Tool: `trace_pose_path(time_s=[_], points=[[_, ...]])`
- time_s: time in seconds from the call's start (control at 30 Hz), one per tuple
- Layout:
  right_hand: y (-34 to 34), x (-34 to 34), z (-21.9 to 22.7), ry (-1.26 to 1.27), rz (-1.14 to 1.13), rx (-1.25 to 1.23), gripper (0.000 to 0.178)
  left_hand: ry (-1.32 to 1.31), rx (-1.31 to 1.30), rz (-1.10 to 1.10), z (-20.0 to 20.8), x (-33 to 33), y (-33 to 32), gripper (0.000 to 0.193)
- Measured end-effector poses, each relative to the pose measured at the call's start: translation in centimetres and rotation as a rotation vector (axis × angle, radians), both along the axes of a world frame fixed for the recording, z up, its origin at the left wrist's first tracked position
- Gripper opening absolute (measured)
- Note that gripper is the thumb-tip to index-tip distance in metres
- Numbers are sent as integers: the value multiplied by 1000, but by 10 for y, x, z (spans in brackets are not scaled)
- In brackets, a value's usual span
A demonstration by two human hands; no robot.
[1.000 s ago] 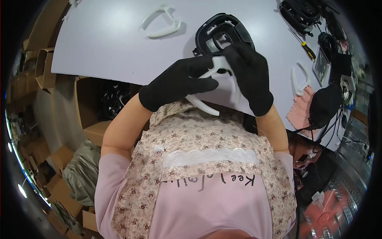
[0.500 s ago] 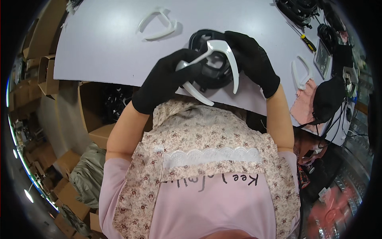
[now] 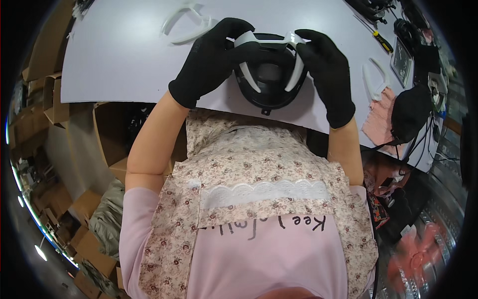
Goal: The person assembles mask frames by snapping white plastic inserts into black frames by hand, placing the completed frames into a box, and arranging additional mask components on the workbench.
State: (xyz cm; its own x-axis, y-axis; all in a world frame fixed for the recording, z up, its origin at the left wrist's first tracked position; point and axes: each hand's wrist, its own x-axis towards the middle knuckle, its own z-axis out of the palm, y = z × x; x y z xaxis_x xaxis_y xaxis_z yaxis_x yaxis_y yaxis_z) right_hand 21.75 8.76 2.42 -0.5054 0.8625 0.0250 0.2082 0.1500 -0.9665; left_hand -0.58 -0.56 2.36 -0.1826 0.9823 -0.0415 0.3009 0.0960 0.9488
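Now holds the white frame (image 3: 296,74) evenly across the far end of the black shell (image 3: 269,94), with both prongs lying over its smooth face, rather than askew above it as half a second ago. Looks roughly centred, then, and ready for closer alignment; cannot tell whether already seated. Grips the frame's left corner with the left hand (image 3: 214,57) and pinches its right corner with the right hand (image 3: 326,70), near the front edge of the tabletop (image 3: 134,60). Leaves a spare frame (image 3: 191,37) just beyond the left hand.
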Motion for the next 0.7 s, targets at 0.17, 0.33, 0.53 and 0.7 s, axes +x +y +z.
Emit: trace_pose_path(time_s=[0.17, 0.33, 0.53, 0.7], points=[[-3, 2, -20, -123, -41, 243, 32, 189, 104, -39, -12, 0, 6, 36], [-6, 4, -20, -144, -50, 333, 30, 312, 156, -66, -22, -3, 6, 35], [-7, 4, -29, -167, -57, 534, 27, 407, 241, -73, -26, -3, 7, 34], [-6, 8, -38, -271, -104, 759, 30, 450, 228, -91, -24, 0, 6, 34]])
